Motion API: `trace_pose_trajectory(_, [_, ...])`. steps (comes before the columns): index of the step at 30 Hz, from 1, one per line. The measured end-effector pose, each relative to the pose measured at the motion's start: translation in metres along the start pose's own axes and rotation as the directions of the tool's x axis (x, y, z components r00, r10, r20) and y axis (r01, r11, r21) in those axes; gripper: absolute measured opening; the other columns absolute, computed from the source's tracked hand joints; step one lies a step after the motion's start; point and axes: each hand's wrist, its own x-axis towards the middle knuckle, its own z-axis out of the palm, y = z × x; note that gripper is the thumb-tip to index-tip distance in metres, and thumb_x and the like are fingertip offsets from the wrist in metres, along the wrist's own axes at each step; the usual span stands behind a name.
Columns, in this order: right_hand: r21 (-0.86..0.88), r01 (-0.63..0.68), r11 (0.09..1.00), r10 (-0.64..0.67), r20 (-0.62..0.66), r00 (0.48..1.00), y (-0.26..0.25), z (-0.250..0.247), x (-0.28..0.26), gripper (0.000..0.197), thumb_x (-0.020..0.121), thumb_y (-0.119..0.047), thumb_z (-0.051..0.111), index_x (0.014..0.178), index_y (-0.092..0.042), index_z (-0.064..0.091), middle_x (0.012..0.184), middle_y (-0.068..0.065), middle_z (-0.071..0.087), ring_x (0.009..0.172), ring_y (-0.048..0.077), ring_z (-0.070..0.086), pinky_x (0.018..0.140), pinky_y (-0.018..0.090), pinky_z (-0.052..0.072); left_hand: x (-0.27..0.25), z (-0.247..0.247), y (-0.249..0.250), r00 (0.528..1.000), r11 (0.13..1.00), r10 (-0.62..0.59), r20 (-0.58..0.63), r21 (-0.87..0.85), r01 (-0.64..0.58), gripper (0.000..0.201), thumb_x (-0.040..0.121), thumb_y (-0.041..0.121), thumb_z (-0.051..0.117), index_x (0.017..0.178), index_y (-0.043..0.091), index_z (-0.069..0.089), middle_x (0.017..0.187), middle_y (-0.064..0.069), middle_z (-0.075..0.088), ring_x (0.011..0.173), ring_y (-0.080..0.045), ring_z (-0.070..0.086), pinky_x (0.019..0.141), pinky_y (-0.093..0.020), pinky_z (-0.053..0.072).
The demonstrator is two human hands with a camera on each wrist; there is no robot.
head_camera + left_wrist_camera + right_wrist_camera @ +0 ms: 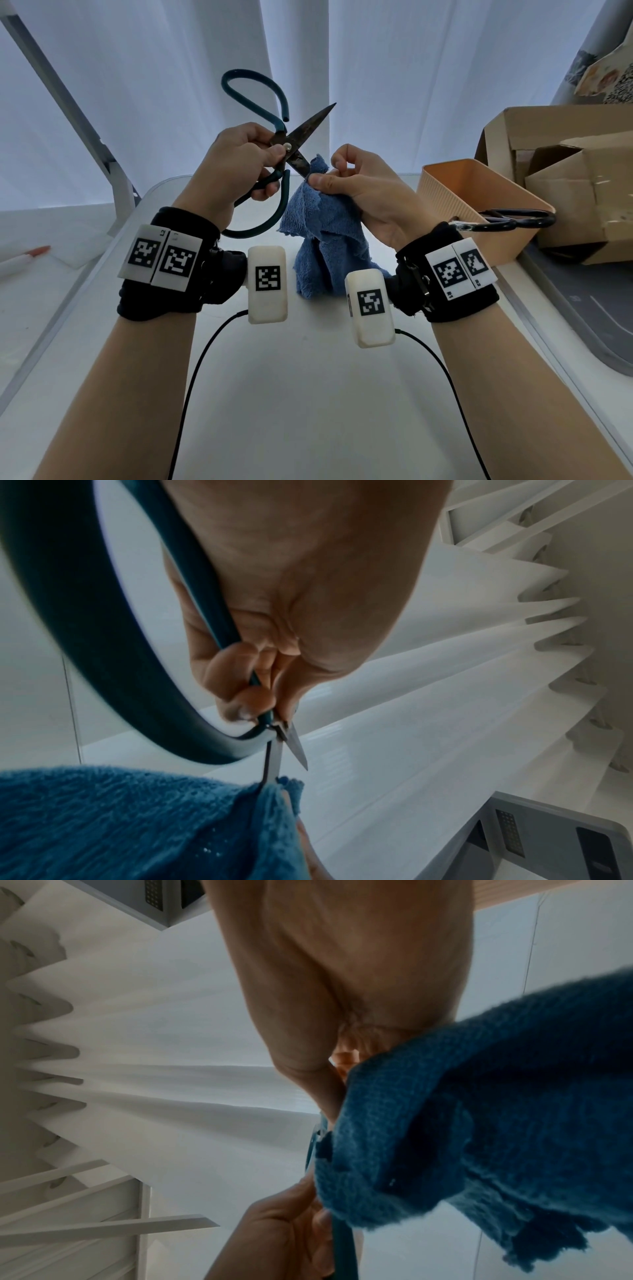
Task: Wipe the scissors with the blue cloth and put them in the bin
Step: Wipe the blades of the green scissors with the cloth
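Left hand (239, 161) fingers grip open scissors (294, 144) near pivot; right hand (359, 192) fingers pinch blue cloth (325, 236) around lower blade

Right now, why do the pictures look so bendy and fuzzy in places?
Head view: the wide lens bows the table edges, and bright curtains leave the scissors dark against them. Left wrist view: the handle loop is close and smeared. Right wrist view: the cloth looms large, dim and soft, with the curtain folds fanning out.
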Motion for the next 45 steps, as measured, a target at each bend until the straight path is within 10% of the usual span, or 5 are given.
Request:
trace_pose_trajectory(19, [-0.096, -0.023, 0.995, 0.025, 0.016, 1.0, -0.008, -0.006, -0.003, 0.028, 0.087, 0.0, 0.07, 0.08, -0.016, 0.048, 0.078, 0.007, 0.061, 0.07, 0.016, 0.061, 0.064, 0.022, 0.052, 0.0, -0.007, 0.001, 0.998, 0.999, 0.038, -0.049, -0.005, -0.038, 0.012, 0.099, 0.007, 0.054, 0.108, 0.004, 0.061, 0.085, -0.007, 0.057, 0.05, -0.015, 0.05, 0.042, -0.019, 0.039])
trace_pose_trajectory(26, [-0.111, -0.081, 0.99, 0.056, -0.21, 0.976, -0.004, -0.02, 0.001, 0.027, 0.09, -0.003, 0.068, 0.117, -0.008, 0.067, 0.083, 0.003, 0.07, 0.074, 0.012, 0.066, 0.062, 0.018, 0.052, 0.002, -0.009, -0.002, 0.989, 0.998, 0.055, -0.138, 0.013, -0.054, 0.011, 0.1, 0.009, 0.051, 0.093, 0.015, 0.058, 0.083, -0.003, 0.056, 0.052, -0.013, 0.049, 0.043, -0.018, 0.041])
trace_pose_trajectory(30, [0.056, -0.014, 0.998, 0.031, -0.318, 0.948, -0.002, -0.027, 0.005, 0.018, 0.097, -0.004, 0.058, 0.11, -0.006, 0.069, 0.09, 0.005, 0.072, 0.078, 0.013, 0.067, 0.067, 0.023, 0.057, 0.002, -0.013, -0.003, 0.998, 0.999, 0.022, -0.054, 0.042, -0.02, 0.009, 0.1, 0.01, 0.053, 0.103, 0.009, 0.061, 0.086, -0.005, 0.058, 0.051, -0.014, 0.049, 0.042, -0.017, 0.04])
trace_pose_trajectory(40, [0.223, -0.029, 0.974, 0.054, -0.109, 0.993, -0.005, -0.01, 0.001, 0.035, 0.095, -0.016, 0.049, 0.121, -0.002, 0.066, 0.104, 0.015, 0.066, 0.091, 0.024, 0.061, 0.087, 0.036, 0.052, -0.001, 0.006, -0.002, 0.998, 0.996, 0.003, 0.061, 0.09, -0.008, 0.005, 0.1, 0.01, 0.056, 0.097, 0.012, 0.059, 0.085, -0.006, 0.056, 0.047, -0.011, 0.047, 0.046, -0.02, 0.041])
trace_pose_trajectory(45, [0.147, -0.036, 0.988, 0.055, -0.126, 0.991, -0.004, -0.006, -0.001, 0.015, 0.099, -0.006, 0.045, 0.103, -0.01, 0.059, 0.081, 0.009, 0.062, 0.064, 0.014, 0.058, 0.06, 0.026, 0.049, -0.002, 0.008, -0.002, 0.997, 0.996, 0.01, 0.074, 0.087, -0.017, 0.004, 0.099, 0.01, 0.056, 0.099, 0.009, 0.06, 0.083, -0.006, 0.054, 0.048, -0.012, 0.047, 0.046, -0.022, 0.04])
